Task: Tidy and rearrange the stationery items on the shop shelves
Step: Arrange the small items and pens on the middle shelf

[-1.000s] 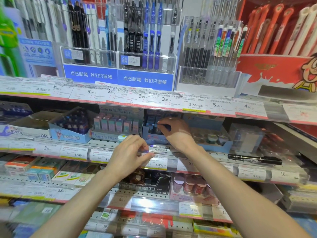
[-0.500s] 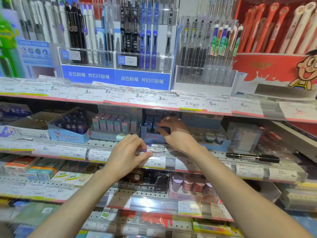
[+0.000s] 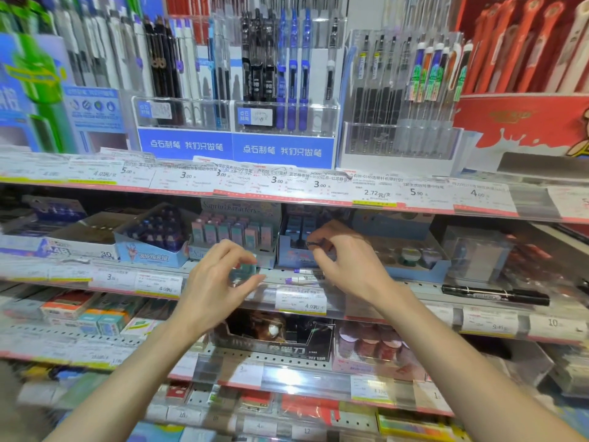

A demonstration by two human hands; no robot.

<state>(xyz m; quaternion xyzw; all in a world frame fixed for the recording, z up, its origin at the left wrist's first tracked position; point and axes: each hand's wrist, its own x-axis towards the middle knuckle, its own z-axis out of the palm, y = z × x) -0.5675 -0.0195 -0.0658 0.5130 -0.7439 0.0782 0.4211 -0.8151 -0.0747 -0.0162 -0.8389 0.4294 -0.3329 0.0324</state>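
Left hand (image 3: 220,282) pinches a small teal item (image 3: 245,272), maybe an eraser, at the shelf edge (image 3: 414,287), while right hand (image 3: 347,260) fingers pinch something dark at the blue box (image 3: 294,253).

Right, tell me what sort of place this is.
Most likely a stationery shop aisle. Price tags line the shelf edges, acrylic racks hold upright pens, and display boxes of small erasers sit on the shelf below.
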